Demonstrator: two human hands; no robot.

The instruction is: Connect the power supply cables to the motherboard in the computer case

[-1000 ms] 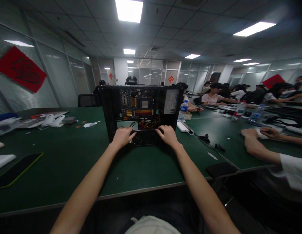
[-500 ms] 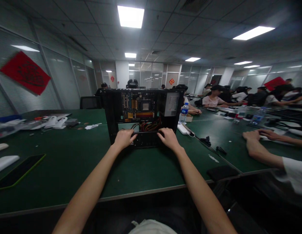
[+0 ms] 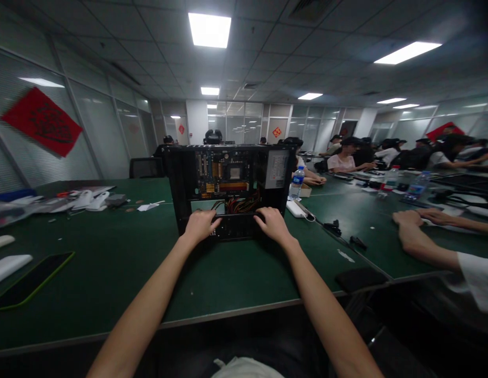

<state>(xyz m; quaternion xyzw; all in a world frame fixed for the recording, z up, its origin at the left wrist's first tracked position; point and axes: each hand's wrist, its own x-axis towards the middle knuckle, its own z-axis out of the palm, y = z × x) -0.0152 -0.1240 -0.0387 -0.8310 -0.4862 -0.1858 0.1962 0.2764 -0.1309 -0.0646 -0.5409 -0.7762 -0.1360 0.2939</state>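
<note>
An open black computer case (image 3: 228,157) stands on the green table (image 3: 110,262) straight ahead, its motherboard and red cables showing. My left hand (image 3: 199,224) rests on the case's lower front edge at the left, fingers curled over it. My right hand (image 3: 272,223) grips the same edge at the right, fingers bent down over a black part. Whether the fingers hold anything beyond the case edge is hidden.
A dark phone (image 3: 29,281) lies at the left near white objects (image 3: 7,265). Another phone (image 3: 360,278) sits at the right edge. A co-worker's forearms (image 3: 421,239) rest on the table at the right. A water bottle (image 3: 296,182) stands behind the case. Several people sit farther back.
The view has shifted slightly; both hands stay on the case's lower edge with almost no movement.
</note>
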